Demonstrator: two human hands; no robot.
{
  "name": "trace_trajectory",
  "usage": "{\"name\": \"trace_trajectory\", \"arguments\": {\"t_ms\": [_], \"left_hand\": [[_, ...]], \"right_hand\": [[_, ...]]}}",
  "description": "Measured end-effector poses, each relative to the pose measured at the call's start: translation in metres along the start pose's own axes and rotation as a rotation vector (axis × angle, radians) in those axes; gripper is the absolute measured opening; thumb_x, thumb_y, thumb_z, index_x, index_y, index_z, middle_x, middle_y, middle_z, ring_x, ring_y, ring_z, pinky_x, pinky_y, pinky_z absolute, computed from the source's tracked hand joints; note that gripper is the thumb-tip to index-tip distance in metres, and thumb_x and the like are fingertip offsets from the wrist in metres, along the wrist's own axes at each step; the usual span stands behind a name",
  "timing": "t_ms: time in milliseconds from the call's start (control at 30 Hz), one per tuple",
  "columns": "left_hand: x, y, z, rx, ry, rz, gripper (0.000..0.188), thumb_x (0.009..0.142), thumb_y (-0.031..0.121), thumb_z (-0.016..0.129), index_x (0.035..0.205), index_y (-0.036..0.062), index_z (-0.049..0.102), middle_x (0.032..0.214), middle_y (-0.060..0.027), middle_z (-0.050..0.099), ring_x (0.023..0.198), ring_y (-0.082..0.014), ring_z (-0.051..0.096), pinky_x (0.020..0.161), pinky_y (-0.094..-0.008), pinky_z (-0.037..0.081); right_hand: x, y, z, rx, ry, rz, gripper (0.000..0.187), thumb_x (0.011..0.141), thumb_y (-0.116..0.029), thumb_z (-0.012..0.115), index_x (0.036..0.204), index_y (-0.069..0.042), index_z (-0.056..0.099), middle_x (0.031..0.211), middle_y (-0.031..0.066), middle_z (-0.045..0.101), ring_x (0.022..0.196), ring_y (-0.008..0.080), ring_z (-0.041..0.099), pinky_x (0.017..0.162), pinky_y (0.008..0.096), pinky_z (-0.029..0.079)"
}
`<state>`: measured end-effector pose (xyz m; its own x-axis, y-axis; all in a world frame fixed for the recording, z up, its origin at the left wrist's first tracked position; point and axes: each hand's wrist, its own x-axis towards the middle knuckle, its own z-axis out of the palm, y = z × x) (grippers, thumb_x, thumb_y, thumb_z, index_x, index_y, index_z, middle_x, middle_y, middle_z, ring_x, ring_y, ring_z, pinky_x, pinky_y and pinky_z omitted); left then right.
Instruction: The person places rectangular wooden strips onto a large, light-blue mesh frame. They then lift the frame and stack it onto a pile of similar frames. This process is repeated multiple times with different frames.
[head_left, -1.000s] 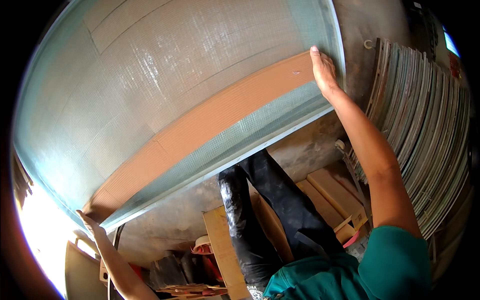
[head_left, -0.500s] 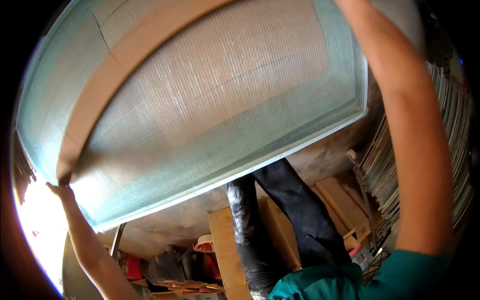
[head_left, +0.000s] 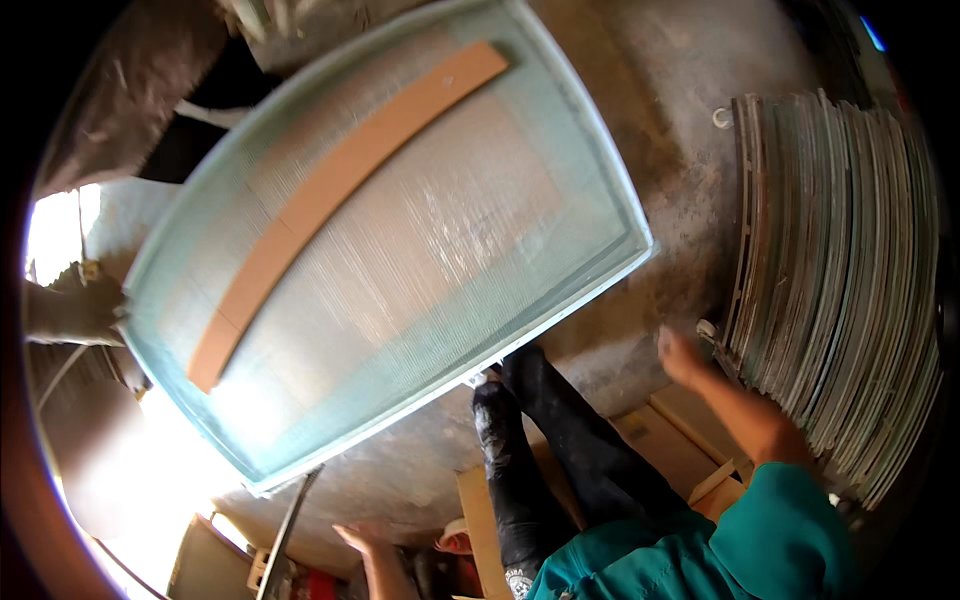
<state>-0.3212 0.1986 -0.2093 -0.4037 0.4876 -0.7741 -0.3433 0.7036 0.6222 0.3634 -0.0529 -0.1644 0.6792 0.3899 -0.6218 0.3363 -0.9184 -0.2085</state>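
A large greenish see-through panel [head_left: 470,290] with a fine grid pattern and pale rim fills the middle, looking like curved glass. Across its upper face lies a brown cardboard strip [head_left: 310,190], running from lower left to upper right and touched by neither hand. My left hand [head_left: 362,538] is below the panel's near edge, holding nothing, fingers stretched out. To the right of the panel's near corner, my right hand [head_left: 685,357] is blurred and apart from the panel. How its fingers are set cannot be made out.
On the right stands a dense stack of curved sheets [head_left: 830,280] on edge. Cardboard boxes [head_left: 650,440] sit beside my legs. A dark metal bar [head_left: 290,530] slants at the lower left. Brown sheeting [head_left: 130,90] hangs or lies at the upper left.
Both hands have left the panel area and drawn back toward my body. My left hand let go of the cardboard strip's end. The panel now appears smaller and shows more completely.
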Motion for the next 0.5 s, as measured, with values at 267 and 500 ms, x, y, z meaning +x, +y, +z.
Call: {"name": "trace_trajectory", "arguments": {"t_ms": [267, 500], "left_hand": [[-0.184, -0.015, 0.045, 0.4, -0.291, -0.313, 0.027, 0.084, 0.014, 0.05, 0.111, 0.0057, 0.052, 0.095, -0.0093, 0.058, 0.084, -0.0263, 0.061, 0.058, -0.0429, 0.051], [-0.265, 0.005, 0.139, 0.66, -0.407, -0.18, 0.035, 0.08, 0.012, 0.056, 0.114, 0.002, 0.049, 0.097, -0.0121, 0.057, 0.086, -0.0269, 0.062, 0.062, -0.038, 0.052]], "right_hand": [[-0.241, 0.104, 0.08, -0.433, -0.666, -0.301, 0.021, 0.084, -0.017, 0.051, 0.089, -0.002, 0.064, 0.096, 0.0187, 0.06, 0.085, 0.0327, 0.057, 0.075, 0.0459, 0.045], [-0.223, 0.126, 0.087, -0.183, -0.321, -0.313, 0.025, 0.078, -0.019, 0.05, 0.081, -0.002, 0.067, 0.087, 0.0206, 0.063, 0.08, 0.0375, 0.06, 0.072, 0.0491, 0.046]]}}
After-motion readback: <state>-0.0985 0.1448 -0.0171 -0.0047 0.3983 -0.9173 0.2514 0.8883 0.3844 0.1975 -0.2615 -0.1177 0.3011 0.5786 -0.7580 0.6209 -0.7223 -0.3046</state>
